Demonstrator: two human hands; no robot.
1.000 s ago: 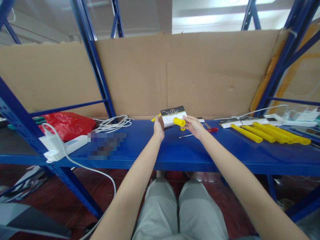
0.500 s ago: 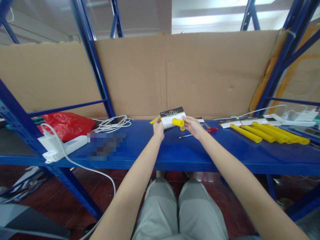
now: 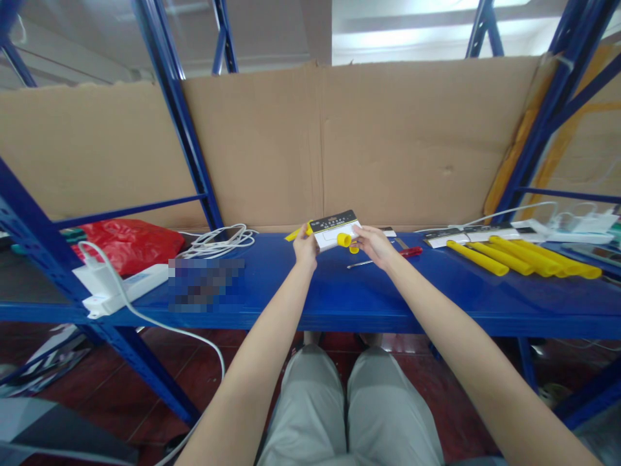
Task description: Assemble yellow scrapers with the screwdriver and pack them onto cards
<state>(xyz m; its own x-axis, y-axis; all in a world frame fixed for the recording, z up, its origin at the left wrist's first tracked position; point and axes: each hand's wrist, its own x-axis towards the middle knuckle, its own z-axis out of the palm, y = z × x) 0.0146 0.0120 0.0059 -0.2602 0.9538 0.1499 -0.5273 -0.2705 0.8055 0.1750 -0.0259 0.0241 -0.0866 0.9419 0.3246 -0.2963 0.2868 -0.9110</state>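
My left hand [image 3: 305,247] is closed on the left edge of a black-and-white printed card [image 3: 334,226], held tilted above the blue shelf. My right hand [image 3: 374,244] pinches the card's right edge with thumb and fingers. A short yellow tube end [image 3: 344,240] sticks out at the card's lower front, and a bit of yellow shows by my left fingertips. Behind the card lies another yellow tube [image 3: 294,233], mostly hidden. Just past my right hand is a screwdriver with a red handle [image 3: 412,252], its metal shaft pointing left.
Several yellow tubes [image 3: 528,257] lie at the right, before more printed cards [image 3: 470,234]. On the left are a white power strip [image 3: 140,285], coiled white cable [image 3: 218,241] and a red plastic bag [image 3: 129,244]. Cardboard [image 3: 388,142] backs the blue shelf [image 3: 272,291].
The yellow tube at the card's front sticks out less and sits further left. Yellow now shows beside my left fingertips. Both hands remain on the card, nearly in place.
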